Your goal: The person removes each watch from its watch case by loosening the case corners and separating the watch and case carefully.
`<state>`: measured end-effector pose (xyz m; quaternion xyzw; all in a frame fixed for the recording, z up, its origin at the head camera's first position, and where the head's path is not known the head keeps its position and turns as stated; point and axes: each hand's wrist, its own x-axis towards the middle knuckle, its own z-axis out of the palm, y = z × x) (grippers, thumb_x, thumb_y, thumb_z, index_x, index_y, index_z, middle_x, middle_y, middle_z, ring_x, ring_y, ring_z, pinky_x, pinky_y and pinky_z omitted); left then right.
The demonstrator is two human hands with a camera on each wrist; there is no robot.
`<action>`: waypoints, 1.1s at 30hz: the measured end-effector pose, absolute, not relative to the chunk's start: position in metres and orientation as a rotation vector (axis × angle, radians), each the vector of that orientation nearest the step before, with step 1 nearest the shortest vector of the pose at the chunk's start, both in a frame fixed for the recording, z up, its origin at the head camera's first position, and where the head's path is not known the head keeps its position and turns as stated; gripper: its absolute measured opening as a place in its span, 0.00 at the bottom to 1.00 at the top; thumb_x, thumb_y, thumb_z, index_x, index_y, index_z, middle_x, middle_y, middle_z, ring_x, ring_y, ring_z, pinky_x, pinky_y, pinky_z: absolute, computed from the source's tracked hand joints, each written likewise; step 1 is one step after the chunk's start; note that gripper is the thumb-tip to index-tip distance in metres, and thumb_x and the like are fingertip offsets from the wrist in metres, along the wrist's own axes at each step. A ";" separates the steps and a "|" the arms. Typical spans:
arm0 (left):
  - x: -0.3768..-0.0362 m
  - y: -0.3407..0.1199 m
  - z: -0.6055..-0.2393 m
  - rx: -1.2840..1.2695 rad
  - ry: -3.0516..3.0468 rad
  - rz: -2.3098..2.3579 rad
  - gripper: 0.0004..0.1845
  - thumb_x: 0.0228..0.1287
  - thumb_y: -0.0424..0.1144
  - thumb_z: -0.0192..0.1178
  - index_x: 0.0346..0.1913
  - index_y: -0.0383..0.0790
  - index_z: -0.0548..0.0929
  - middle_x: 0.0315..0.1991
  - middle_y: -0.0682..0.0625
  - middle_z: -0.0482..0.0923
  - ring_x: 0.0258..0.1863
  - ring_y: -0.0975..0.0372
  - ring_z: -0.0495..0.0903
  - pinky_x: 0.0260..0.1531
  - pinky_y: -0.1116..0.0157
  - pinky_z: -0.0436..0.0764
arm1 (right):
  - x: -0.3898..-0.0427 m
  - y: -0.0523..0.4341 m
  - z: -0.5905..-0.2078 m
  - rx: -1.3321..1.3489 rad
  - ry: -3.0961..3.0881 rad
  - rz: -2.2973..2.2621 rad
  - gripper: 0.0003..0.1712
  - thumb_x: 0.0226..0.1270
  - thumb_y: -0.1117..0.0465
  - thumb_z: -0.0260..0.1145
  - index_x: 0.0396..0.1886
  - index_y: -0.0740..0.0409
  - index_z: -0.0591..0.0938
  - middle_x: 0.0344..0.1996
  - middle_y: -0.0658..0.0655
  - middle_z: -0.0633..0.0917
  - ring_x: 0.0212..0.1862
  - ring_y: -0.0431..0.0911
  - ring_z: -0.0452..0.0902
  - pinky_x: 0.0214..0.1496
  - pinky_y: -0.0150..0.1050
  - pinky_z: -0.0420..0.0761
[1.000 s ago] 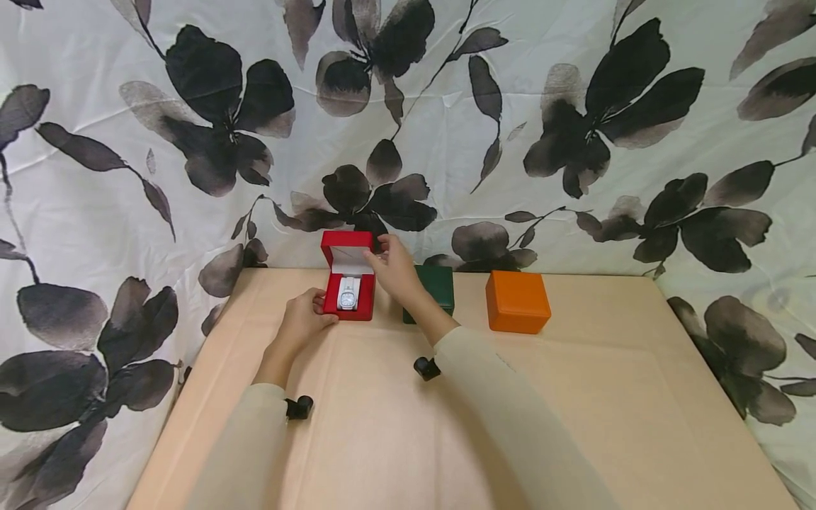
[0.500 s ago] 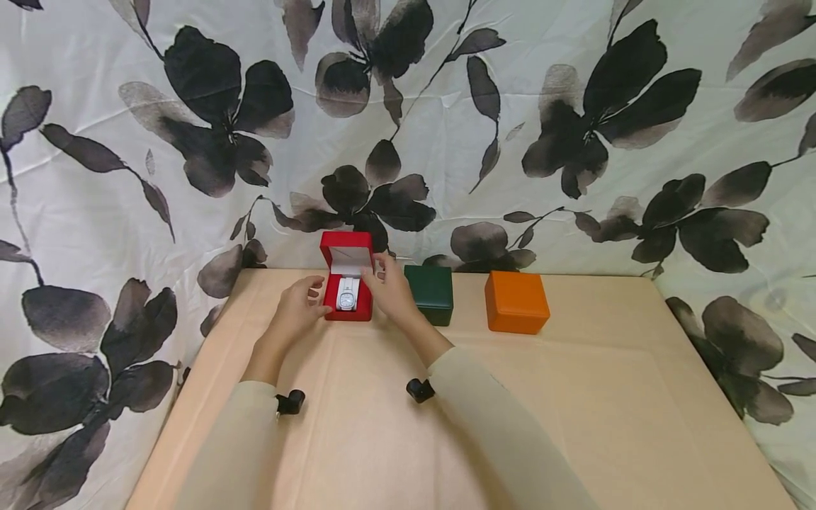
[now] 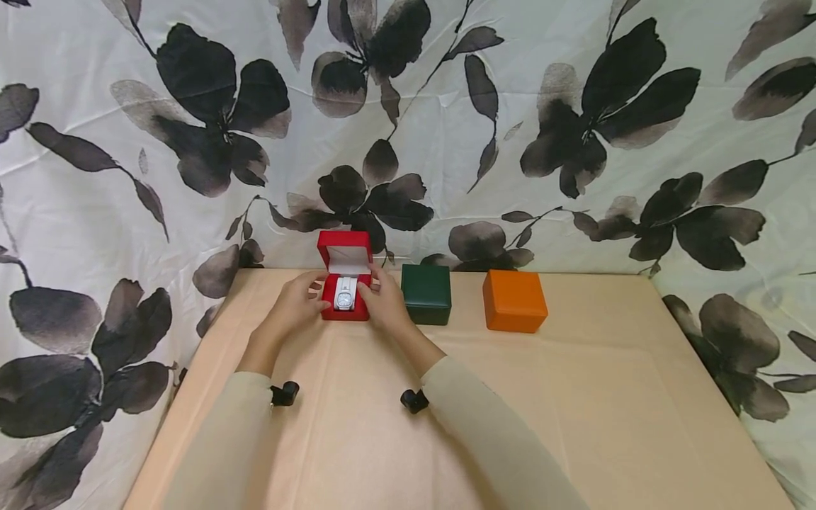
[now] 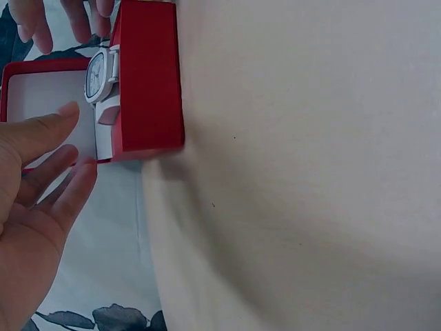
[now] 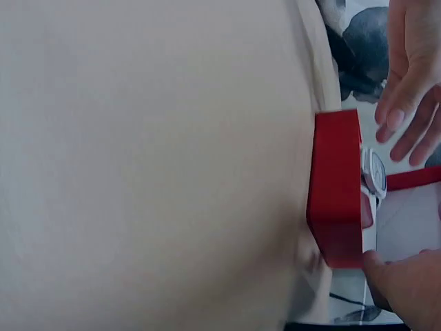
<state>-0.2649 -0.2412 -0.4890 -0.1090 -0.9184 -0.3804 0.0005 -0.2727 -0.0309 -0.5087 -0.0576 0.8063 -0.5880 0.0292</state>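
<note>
A red watch box [image 3: 346,316] stands on the table with its lid raised; the lining is white. Inside lies a silver-coloured wristwatch [image 3: 345,295], its dial facing up on a white cushion. My left hand [image 3: 295,306] is at the box's left side, fingers relaxed and spread; the left wrist view shows the thumb [image 4: 58,127] in front of the lid lining. On the other side, my right hand [image 3: 389,306] has its thumb [image 5: 374,261] at the box's right edge, and its other fingers extend beside the box. Neither hand holds the watch.
A closed green box [image 3: 426,295] stands just right of my right hand. Farther right is a closed orange box [image 3: 515,301]. Behind the light wooden-coloured table [image 3: 484,404] hangs a white cloth [image 3: 459,149] with dark flowers.
My right hand has come down from the raised lid to the box's right side. My left hand has loosened from the left side and shifted slightly. Box and watch stay put.
</note>
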 end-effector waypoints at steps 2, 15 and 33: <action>-0.267 -0.241 -0.488 -0.350 -2.896 -1.201 0.34 0.61 0.25 0.69 0.70 0.28 0.72 0.65 0.31 0.76 0.58 0.39 0.81 0.59 0.44 0.83 | -0.272 -0.033 -0.511 -0.199 2.519 -1.764 0.34 0.76 0.56 0.64 0.78 0.54 0.66 0.71 0.63 0.73 0.68 0.56 0.75 0.63 0.50 0.84; -0.281 -0.233 -0.483 -0.373 -3.007 -1.098 0.34 0.60 0.26 0.70 0.70 0.29 0.72 0.67 0.31 0.74 0.61 0.37 0.78 0.60 0.44 0.82 | -0.274 -0.031 -0.528 -0.299 2.663 -1.564 0.31 0.76 0.61 0.62 0.76 0.59 0.70 0.68 0.64 0.76 0.70 0.54 0.71 0.74 0.50 0.75; -0.290 -0.221 -0.480 -0.396 -3.142 -0.899 0.35 0.61 0.26 0.70 0.71 0.28 0.71 0.69 0.31 0.72 0.69 0.40 0.70 0.70 0.44 0.74 | -0.276 -0.033 -0.539 -0.218 2.704 -1.403 0.31 0.78 0.61 0.61 0.78 0.55 0.69 0.66 0.63 0.77 0.62 0.52 0.76 0.69 0.45 0.80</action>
